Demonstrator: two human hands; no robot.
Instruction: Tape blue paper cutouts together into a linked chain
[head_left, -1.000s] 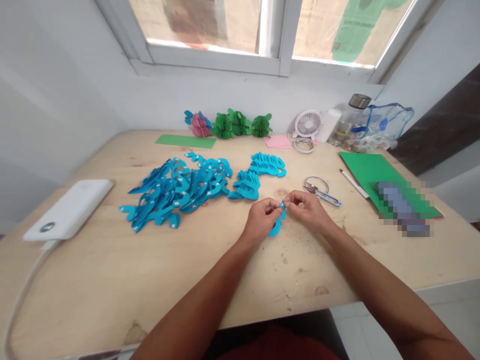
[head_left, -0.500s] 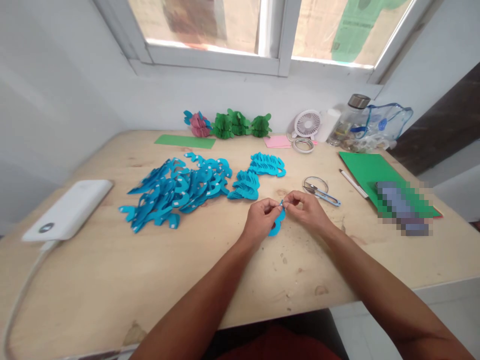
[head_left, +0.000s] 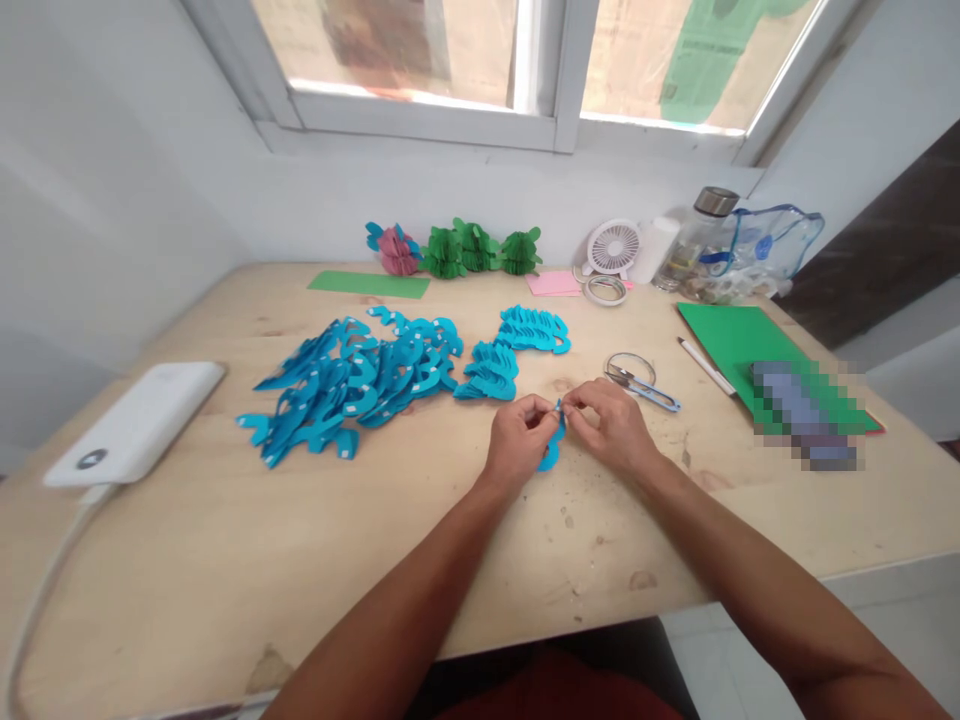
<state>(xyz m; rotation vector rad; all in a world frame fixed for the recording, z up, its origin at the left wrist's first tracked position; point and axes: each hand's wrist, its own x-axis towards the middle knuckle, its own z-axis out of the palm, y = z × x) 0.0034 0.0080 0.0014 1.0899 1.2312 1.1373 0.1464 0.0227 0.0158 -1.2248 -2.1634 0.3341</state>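
Between my hands, near the middle of the table, is a blue curved paper piece [head_left: 552,454]. My left hand [head_left: 517,437] pinches its upper end from the left. From the right, my right hand [head_left: 609,424] has its fingertips closed on the same end; the fingertips nearly touch. A large heap of blue cut paper pieces [head_left: 367,375] with small white squares lies to the left. Just beyond my hands sit two fanned blue stacks, one nearer [head_left: 489,371] and one farther [head_left: 534,329].
Blue snips [head_left: 651,390] and a thin ring lie right of my hands. Farther right are a white pen [head_left: 706,366] and green sheets [head_left: 772,350]. Green paper figures [head_left: 475,246], a small fan [head_left: 613,248] and a bottle [head_left: 697,240] stand behind. A white power bank [head_left: 135,424] lies left.
My right hand has turned slightly and shifted a little left, covering more of the blue piece. My left hand still pinches it, moved very slightly left.
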